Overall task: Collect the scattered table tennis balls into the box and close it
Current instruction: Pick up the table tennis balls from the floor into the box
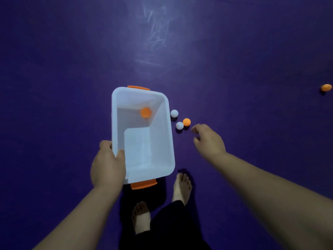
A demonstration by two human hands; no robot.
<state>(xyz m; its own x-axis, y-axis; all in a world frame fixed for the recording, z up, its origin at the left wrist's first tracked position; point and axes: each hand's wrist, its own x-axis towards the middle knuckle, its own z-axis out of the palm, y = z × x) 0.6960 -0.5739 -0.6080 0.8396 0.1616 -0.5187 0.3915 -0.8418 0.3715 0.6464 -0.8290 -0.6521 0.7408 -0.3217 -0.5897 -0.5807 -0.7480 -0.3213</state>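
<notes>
Floor (54, 69) of deep purple spreads under both hands. The left hand (108, 163) grips the near left rim of a white plastic box (144, 150) with orange end handles, thumb inside the wall and fingers outside. The box reaches away from that hand, its top open. One orange ball (145, 112) lies in its far end. The right hand (209, 139) hovers right of the box, fingers loosely curled and holding nothing. Just beyond its fingertips three balls sit in a cluster: an orange floor ball (186, 121), a near white ball (179, 125) beside it and a far white ball (174, 113) close to the box wall. A lone orange ball (326, 87) lies well off to that hand's right. Two bare feet (182, 186) stand below the box.
</notes>
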